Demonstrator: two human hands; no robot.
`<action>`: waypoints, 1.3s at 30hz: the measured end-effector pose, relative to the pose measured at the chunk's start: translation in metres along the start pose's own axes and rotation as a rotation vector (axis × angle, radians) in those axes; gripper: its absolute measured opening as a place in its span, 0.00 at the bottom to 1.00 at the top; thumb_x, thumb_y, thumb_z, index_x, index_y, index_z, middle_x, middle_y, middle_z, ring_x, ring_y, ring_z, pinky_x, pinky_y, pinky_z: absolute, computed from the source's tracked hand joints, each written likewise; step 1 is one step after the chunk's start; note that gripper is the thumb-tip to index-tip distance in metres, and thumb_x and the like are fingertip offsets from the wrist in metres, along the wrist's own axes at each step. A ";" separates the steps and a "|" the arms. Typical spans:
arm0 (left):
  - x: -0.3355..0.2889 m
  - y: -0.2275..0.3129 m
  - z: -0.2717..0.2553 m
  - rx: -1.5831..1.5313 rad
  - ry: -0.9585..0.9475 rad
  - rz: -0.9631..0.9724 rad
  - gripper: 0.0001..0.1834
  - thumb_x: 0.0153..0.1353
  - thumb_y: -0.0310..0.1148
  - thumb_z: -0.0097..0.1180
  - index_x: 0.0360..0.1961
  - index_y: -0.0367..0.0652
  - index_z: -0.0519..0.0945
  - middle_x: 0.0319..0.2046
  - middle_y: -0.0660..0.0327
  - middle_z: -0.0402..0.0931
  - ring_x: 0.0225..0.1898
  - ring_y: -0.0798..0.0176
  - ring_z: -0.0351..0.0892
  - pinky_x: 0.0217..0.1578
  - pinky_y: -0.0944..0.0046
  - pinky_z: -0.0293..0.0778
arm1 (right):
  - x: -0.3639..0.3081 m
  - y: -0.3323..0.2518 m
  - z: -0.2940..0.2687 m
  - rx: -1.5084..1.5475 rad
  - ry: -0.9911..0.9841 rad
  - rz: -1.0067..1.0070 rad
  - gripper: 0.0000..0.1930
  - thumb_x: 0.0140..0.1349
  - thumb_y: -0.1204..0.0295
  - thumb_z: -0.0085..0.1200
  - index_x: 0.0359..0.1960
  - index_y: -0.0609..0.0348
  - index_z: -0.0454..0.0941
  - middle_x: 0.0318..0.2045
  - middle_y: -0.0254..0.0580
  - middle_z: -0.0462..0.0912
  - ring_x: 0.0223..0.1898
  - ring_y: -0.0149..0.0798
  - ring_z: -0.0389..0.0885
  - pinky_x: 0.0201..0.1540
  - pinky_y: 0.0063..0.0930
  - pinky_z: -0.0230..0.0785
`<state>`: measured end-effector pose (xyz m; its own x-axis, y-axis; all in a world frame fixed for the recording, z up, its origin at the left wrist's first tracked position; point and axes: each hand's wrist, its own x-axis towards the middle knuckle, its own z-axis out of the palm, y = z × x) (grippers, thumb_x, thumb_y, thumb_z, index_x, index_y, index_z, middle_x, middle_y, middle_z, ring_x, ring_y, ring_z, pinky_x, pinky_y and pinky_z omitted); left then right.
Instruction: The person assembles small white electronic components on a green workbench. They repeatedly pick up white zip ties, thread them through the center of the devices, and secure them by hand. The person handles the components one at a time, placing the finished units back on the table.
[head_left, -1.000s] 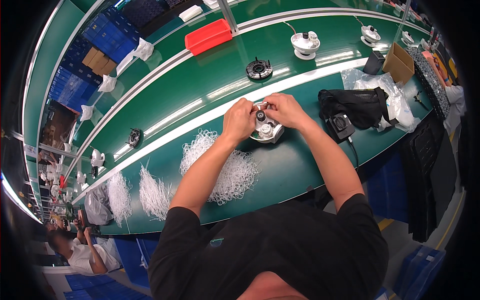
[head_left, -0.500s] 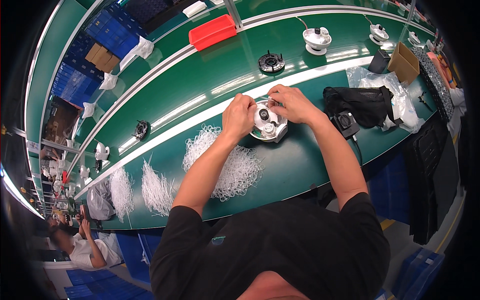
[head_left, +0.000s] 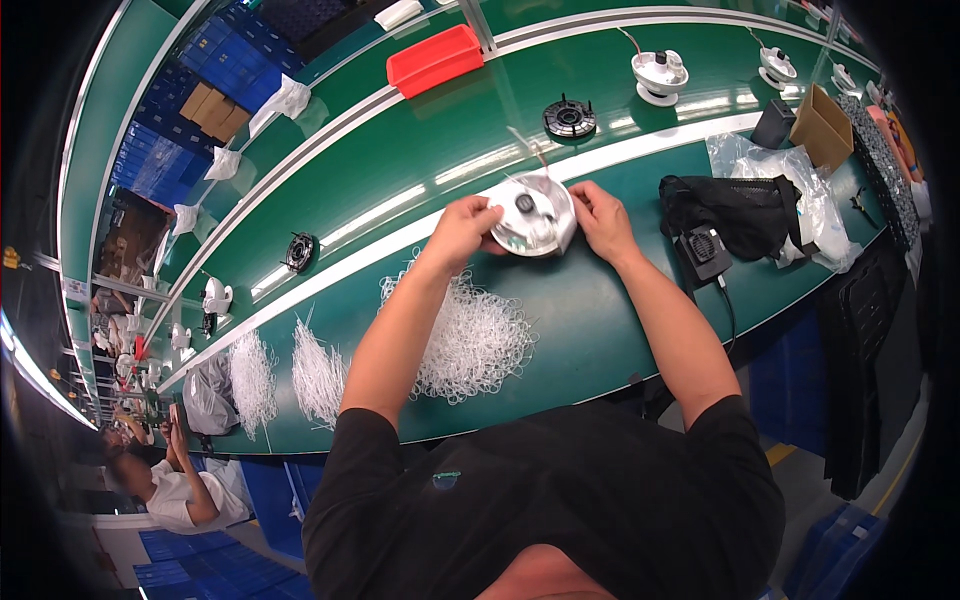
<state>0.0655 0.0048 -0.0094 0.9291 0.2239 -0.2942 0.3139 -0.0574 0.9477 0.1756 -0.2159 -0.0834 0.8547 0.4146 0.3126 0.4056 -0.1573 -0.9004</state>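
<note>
both hands (head_left: 530,225) on round white part (head_left: 532,215) | red tray (head_left: 435,58) far

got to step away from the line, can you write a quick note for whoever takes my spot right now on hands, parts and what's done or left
Left hand: grips the left rim of the round white housing, which is tilted up off the green table.
Right hand: grips its right rim.
Parts: heap of white ties just in front of the hands, two smaller bunches further left; black fan part on the belt beyond.
Done: a dark centre piece sits in the housing, thin wires sticking out at the top.
Left: wires look loose; the housing is not yet set down.
</note>
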 end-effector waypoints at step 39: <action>-0.211 -0.138 -0.323 0.849 0.976 -0.279 0.09 0.54 0.36 0.68 0.31 0.42 0.85 0.31 0.54 0.85 0.36 0.54 0.85 0.40 0.56 0.78 | 0.004 0.024 0.000 -0.131 -0.125 -0.032 0.08 0.70 0.70 0.55 0.42 0.62 0.80 0.32 0.30 0.80 0.34 0.24 0.76 0.40 0.19 0.70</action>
<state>-0.2366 0.2798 -0.0384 0.4048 0.9107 0.0821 0.8262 -0.4028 0.3938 0.1892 -0.2183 -0.1037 0.7968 0.5283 0.2931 0.4779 -0.2544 -0.8408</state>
